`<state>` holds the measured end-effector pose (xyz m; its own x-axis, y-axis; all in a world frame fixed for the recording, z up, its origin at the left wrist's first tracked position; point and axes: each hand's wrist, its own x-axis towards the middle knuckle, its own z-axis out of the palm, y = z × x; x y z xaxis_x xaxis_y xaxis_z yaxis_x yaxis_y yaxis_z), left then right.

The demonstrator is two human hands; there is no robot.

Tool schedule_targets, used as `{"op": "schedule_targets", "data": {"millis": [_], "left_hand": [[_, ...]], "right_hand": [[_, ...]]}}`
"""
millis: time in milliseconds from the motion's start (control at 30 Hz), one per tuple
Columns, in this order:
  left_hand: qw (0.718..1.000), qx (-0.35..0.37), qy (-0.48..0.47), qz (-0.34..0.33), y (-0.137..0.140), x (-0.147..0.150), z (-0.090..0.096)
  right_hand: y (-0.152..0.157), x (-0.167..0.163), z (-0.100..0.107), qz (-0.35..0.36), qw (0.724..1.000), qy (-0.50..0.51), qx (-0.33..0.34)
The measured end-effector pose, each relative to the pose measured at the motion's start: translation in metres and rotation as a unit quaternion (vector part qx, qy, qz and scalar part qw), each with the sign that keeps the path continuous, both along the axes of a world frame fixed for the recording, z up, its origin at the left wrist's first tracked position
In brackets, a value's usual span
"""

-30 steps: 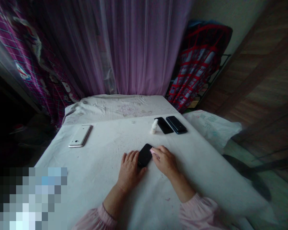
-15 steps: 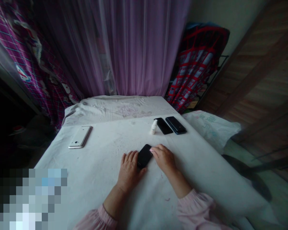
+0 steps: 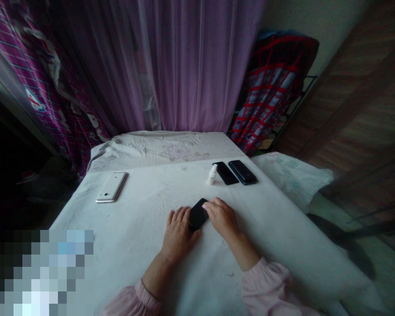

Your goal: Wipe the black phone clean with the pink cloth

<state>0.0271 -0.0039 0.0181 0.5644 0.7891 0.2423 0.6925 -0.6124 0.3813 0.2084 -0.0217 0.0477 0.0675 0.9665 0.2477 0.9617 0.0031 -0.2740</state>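
Observation:
A black smartphone [image 3: 198, 214] lies screen up and slanted on the white tablecloth, between my hands. My left hand [image 3: 177, 228] grips its left and lower edges, with the thumb along the near side. Over the phone's upper right part, my right hand [image 3: 222, 216] is closed in a pinch on a small pale pink piece, perhaps cloth or paper, pressed to the screen. Most of that piece is hidden by the fingers. Beyond the hands stands a small white bottle [image 3: 212, 175], upright, its top overlapping the view of another black phone [image 3: 226, 173].
Right of that phone lies a thicker dark phone or stack of phones [image 3: 242, 171]. A white phone [image 3: 112, 187] rests face down at the table's left. Purple curtains [image 3: 191, 66] hang behind the table [image 3: 145, 193]. A white plastic bag [image 3: 289, 175] is beyond its right edge.
My right hand has slid slightly left and up over the phone's screen with the pink piece. My left hand stays on the phone. The whole view has shifted a little.

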Motion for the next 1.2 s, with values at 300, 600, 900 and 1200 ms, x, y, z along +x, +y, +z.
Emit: {"op": "schedule_targets", "data": {"millis": [300,600,900,1200], "left_hand": [[1.0,0.008,0.001,0.009,0.003,-0.004,-0.004],[0.999,0.019,-0.013,0.027,0.008,-0.005,-0.007],[0.999,0.016,-0.008,0.03,0.007,-0.004,-0.002],[0.999,0.023,-0.007,0.032,0.006,-0.004,-0.007]], "right_hand": [[0.003,0.005,-0.008,-0.035,0.999,0.018,0.017],[-0.004,0.001,-0.009,-0.033,0.999,0.004,0.017],[0.012,-0.002,-0.003,-0.037,0.999,-0.011,0.003],[-0.017,0.006,-0.011,-0.042,0.999,0.003,0.015]]}}
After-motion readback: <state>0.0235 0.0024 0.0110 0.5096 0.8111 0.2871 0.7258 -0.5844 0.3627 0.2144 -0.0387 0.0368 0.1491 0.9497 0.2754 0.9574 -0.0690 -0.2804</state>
